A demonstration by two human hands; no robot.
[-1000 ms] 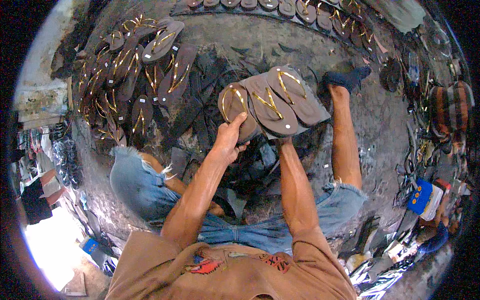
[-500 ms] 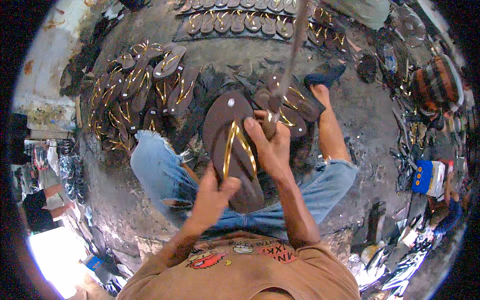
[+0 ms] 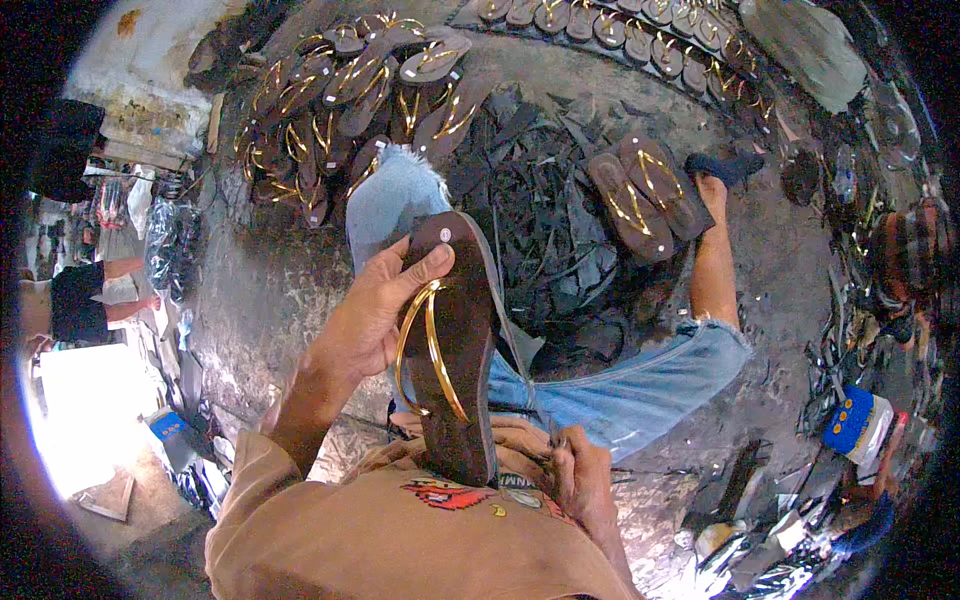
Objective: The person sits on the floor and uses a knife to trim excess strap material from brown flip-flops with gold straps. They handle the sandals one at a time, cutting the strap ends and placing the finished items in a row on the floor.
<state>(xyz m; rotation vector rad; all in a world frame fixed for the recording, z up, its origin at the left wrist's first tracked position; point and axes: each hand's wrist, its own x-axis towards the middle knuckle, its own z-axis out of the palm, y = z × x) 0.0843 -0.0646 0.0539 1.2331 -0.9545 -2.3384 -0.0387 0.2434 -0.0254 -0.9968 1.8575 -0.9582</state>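
A brown sandal [image 3: 462,335] is held near the centre of the view, with its broad end toward 12 o'clock and its other end toward 6 o'clock, against the brown shirt [image 3: 400,540]. The broad end, marked by a white dot [image 3: 445,236], is gripped by the left hand [image 3: 380,290] from 9 o'clock, the thumb being laid over the face. A thin dark strip [image 3: 508,332] is seen along the sandal's 3 o'clock edge, trailing toward 5 o'clock. There the right hand [image 3: 582,470] is placed with its fingers curled; whether anything is gripped in them cannot be told. Scraps [image 3: 550,250] are spread at 1 o'clock, a pair of sandals [image 3: 652,200] is laid at 2 o'clock, and a pile of sandals [image 3: 350,100] is gathered at 11 o'clock. The sole is judged light, bendable and little prone to slipping; the gold strap [image 3: 432,340] is judged smoother and more easily marred. Hold is best taken by the sole's broad end, clear of the strap.
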